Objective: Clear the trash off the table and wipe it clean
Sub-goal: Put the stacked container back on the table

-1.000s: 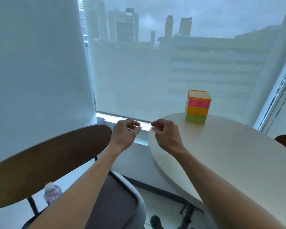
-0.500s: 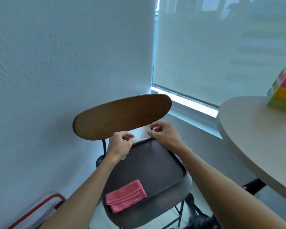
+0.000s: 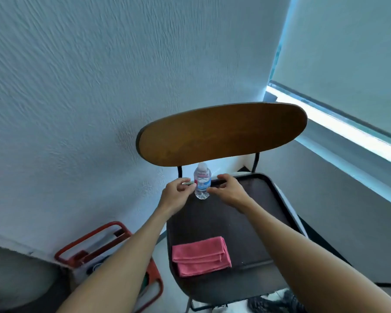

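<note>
A small clear water bottle (image 3: 202,182) with a blue label stands upright at the back of a dark tray (image 3: 253,224) that lies on the chair seat. My left hand (image 3: 177,196) is just left of the bottle, its fingers curled, its thumb and forefinger pinching a thin pale scrap (image 3: 188,183), and its thumb almost touches the label. My right hand (image 3: 228,190) hovers just right of the bottle with its fingers loosely curved and nothing in it. A folded pink cloth (image 3: 201,256) lies on the tray's near left part.
The chair's brown wooden backrest (image 3: 221,134) rises right behind the bottle. A red-framed bag (image 3: 108,256) stands on the floor left of the chair, against the white wall. The window sill (image 3: 348,132) runs along the right.
My view has swung left and down from the round table to the chair. Both hands have come down to the tray's back, on either side of the bottle.
</note>
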`<state>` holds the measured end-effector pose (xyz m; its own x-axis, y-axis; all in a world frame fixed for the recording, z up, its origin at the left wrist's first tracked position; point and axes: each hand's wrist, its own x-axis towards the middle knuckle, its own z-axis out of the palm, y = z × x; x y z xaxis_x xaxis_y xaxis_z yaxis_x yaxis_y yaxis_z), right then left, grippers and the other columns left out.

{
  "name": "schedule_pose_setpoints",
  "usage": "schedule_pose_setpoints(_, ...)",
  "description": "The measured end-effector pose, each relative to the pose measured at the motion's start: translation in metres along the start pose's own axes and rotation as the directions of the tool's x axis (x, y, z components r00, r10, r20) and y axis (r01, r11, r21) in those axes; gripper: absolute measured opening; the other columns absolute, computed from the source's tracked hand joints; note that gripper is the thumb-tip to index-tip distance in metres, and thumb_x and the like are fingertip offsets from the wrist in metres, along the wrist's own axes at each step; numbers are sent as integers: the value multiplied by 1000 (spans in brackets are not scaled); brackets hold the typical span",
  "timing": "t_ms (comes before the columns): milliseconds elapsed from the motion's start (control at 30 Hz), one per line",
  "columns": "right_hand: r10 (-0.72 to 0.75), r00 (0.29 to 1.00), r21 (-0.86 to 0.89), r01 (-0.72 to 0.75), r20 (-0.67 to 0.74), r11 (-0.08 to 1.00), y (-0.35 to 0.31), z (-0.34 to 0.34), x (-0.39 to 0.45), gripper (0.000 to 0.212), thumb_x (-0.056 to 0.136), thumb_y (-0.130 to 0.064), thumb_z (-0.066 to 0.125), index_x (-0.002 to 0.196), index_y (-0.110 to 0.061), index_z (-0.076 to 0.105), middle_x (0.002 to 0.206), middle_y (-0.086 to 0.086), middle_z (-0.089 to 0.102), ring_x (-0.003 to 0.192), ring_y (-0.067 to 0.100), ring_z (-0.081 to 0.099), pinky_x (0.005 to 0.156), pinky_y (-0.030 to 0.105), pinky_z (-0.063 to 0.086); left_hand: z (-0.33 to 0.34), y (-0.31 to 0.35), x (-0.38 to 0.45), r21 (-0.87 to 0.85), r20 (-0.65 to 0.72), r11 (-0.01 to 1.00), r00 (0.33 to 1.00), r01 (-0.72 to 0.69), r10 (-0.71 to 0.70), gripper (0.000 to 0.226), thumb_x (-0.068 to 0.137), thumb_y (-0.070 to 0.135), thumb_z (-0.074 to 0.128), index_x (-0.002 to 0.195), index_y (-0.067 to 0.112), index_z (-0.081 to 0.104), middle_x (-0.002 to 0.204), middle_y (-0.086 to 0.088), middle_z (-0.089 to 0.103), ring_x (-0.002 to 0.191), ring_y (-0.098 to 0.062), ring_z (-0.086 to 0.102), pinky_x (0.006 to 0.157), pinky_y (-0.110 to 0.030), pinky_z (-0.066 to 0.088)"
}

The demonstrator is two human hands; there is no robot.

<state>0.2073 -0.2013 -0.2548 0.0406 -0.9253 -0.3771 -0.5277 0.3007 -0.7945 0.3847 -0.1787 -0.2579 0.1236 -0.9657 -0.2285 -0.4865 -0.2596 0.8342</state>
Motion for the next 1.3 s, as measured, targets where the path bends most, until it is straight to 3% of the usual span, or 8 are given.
schedule_pose_setpoints(167,18,997,-39,-15,74,999,13,6,43,85,79,-32,80,149,-18,33,137,12,52,121,23,53,95,32,45,16,-7,32,-59,63,993,993,99,-95,53,91,46,61,138,23,50,135,-6,57,114,-13,54,90,-27,43)
schedule_pose_setpoints(267,-11,989,-78,23,149,997,20,9,63,94,76,-31,82,151,-18,28,145,11,46,131,25,48,98,32,42,25,-15,47,-73,76,989,990,126,-121,65,77,64,65,133,36,50,131,1,60,115,-13,58,102,-40,46)
schedule_pose_setpoints(400,-62,974,-64,78,219,995,27,16,79,97,68,-30,87,148,-19,33,139,6,54,121,22,57,99,35,50,37,-26,63,-70,97,988,986,141,-134,80,63,72,68,135,44,47,132,9,60,119,-12,58,101,-45,49)
schedule_pose_setpoints(467,-102,972,-71,119,210,990,32,20,86,89,64,-33,87,140,-23,42,131,2,59,114,19,60,97,42,52,39,-25,65,-93,96,987,988,133,-124,79,64,69,70,135,45,47,133,9,59,118,-12,58,100,-45,50)
schedule_pose_setpoints(733,-206,964,14,207,168,978,29,23,91,60,78,-28,80,131,-20,51,119,-3,65,100,11,62,89,30,53,41,-29,71,-138,60,982,991,127,-119,70,61,67,75,125,50,53,127,8,63,109,-13,65,94,-47,54)
schedule_pose_setpoints(800,-216,962,27,214,170,976,28,21,89,59,78,-27,80,129,-20,52,116,-3,65,96,8,62,84,24,53,40,-25,69,-151,64,981,992,121,-112,61,67,61,76,122,50,55,123,8,65,108,-12,65,94,-47,54)
schedule_pose_setpoints(900,-222,960,52,216,173,975,26,17,81,56,78,-26,80,126,-20,53,107,-9,63,86,0,61,72,10,46,37,-23,67,-142,61,985,994,102,-94,68,58,76,72,120,52,56,117,13,68,106,-12,66,92,-47,54)
schedule_pose_setpoints(1300,-323,945,134,314,48,940,4,-5,17,53,80,-34,77,126,-19,55,109,1,66,93,8,62,75,19,49,20,16,25,-238,46,968,994,-82,96,67,56,86,64,114,52,59,113,7,67,105,-16,65,87,-50,56)
